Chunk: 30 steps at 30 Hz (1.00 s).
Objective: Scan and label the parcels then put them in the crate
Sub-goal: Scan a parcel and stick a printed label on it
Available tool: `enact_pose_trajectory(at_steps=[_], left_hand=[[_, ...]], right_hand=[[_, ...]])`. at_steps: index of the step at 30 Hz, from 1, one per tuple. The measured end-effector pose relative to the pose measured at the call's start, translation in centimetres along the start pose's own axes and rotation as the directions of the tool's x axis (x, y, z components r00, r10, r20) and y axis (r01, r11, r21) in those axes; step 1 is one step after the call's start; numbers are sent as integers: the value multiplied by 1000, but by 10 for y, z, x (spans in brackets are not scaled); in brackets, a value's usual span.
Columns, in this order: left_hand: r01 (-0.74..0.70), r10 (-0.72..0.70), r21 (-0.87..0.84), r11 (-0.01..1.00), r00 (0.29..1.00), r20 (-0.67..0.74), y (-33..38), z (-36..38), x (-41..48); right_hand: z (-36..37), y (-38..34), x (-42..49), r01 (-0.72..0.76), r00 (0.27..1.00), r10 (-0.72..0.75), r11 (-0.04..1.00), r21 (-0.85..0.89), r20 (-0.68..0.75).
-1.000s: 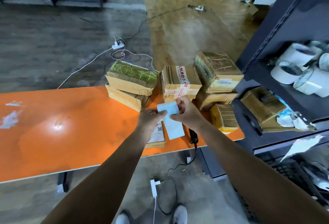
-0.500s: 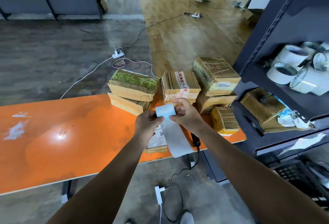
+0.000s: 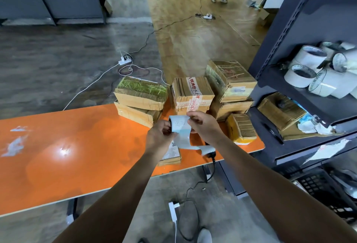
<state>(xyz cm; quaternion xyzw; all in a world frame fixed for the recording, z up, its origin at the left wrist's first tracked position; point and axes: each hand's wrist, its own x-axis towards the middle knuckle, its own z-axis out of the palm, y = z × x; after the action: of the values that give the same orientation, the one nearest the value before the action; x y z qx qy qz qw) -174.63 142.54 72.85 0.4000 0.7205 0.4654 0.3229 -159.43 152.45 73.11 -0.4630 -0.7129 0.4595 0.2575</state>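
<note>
Your right hand [image 3: 205, 125] is pinching the top right edge of the white label [image 3: 180, 123], with thumb and forefinger closed on the paper. Your left hand [image 3: 159, 137] is gripping the label's left side, its fingers curled round the paper's edge. Between the two hands the label is standing up off the bench [image 3: 77, 146], printed face toward you. The pale backing strip [image 3: 185, 142] is hanging from it and curling out to the right.

Directly under your hands, a flat parcel [image 3: 171, 156] is lying at the bench's near edge, toward its right end. Just beside it on the right, a black corded scanner [image 3: 211, 153] is showing partly from under your right wrist.

Behind your hands, the other parcels are crowding the bench's far right corner. There is a two-high stack [image 3: 141, 97] on the left, a taped parcel [image 3: 193, 94] in the middle and another stack [image 3: 230, 82] on the right. A small parcel [image 3: 241, 127] is sitting at the right edge.

Off the bench's right end, the black crate [image 3: 318, 184] is sitting low beneath the dark rack [image 3: 289, 39].
</note>
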Motion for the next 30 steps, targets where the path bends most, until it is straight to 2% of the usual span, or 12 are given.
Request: enact_pose_trajectory(at_steps=[5,13,25,30], left_hand=[[10,-10,-9,1000,1000,-2,1,5,-1],[-49,52,85,995,998,-31,3,12,-2],[-103,105,165,981,994,-2,8,12,-3],[-100,102,218,971,995,3,7,13,0]], right_hand=[[-5,1,-1,24,1000,-26,994,-108,-18],[-7,4,-4,1,999,-6,995,-95,-48],[-8,3,-4,0,999,-3,998,-68,-46],[-6,4,-2,-69,997,69,998,-4,-46]])
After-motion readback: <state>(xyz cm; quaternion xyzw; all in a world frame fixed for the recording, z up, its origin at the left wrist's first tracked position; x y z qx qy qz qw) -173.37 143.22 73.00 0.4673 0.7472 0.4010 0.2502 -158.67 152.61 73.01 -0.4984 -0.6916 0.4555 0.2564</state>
